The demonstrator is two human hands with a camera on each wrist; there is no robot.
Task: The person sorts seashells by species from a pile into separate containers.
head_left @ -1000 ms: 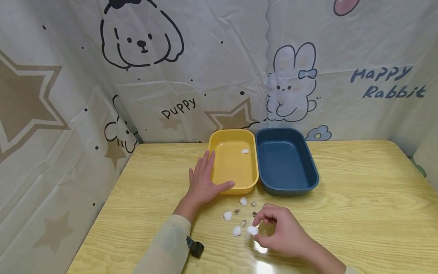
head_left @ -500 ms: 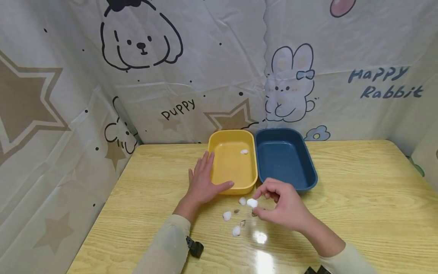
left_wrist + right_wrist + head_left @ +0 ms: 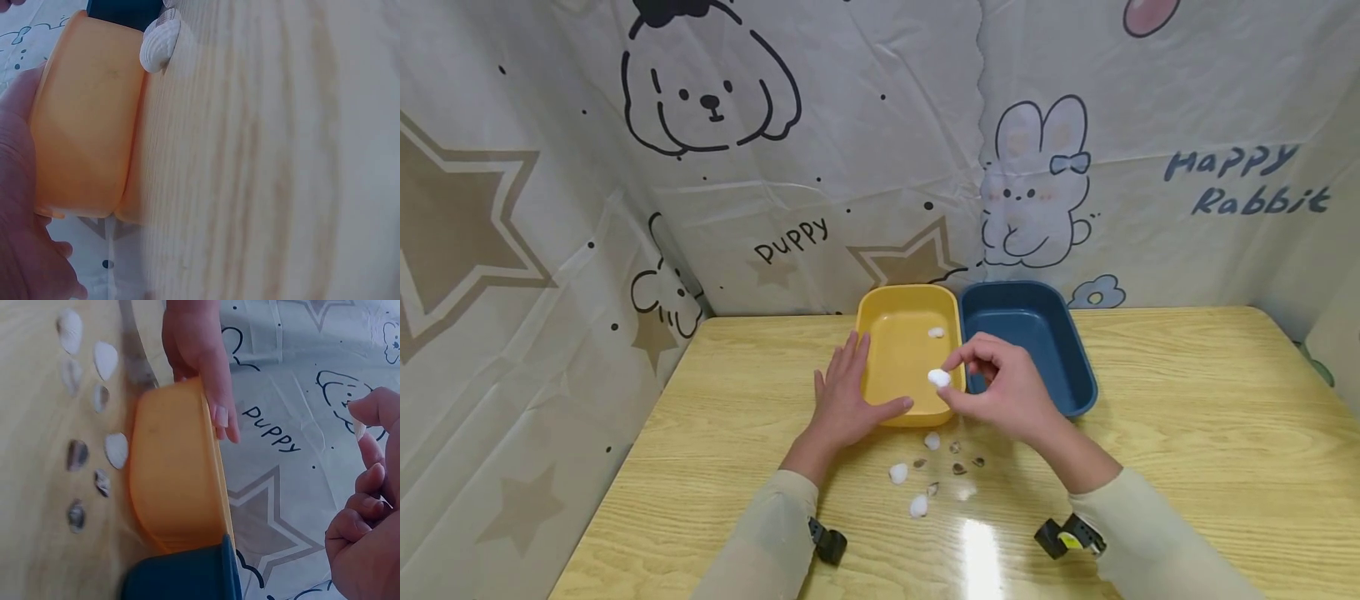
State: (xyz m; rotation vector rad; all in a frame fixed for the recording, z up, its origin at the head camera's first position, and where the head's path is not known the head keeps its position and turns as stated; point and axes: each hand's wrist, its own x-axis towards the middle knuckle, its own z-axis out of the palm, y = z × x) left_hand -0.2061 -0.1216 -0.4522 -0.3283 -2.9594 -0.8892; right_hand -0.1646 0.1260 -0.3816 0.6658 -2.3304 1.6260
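Cartoon-print cloth (image 3: 887,167) hangs at 12 o'clock behind the wood-grain tbl (image 3: 1187,433). R hand (image 3: 1007,385) pinches a white shell (image 3: 938,377) btwn thumb & index — above yellow tray (image 3: 895,354), approx 4 o'clock. L hand (image 3: 844,405), fingers spread, touches that tray's rim at 8. A small white item (image 3: 936,332) lies inside at 1; blue tray (image 3: 1060,333) adjoins at 3, loose shells (image 3: 898,473) nr 6.
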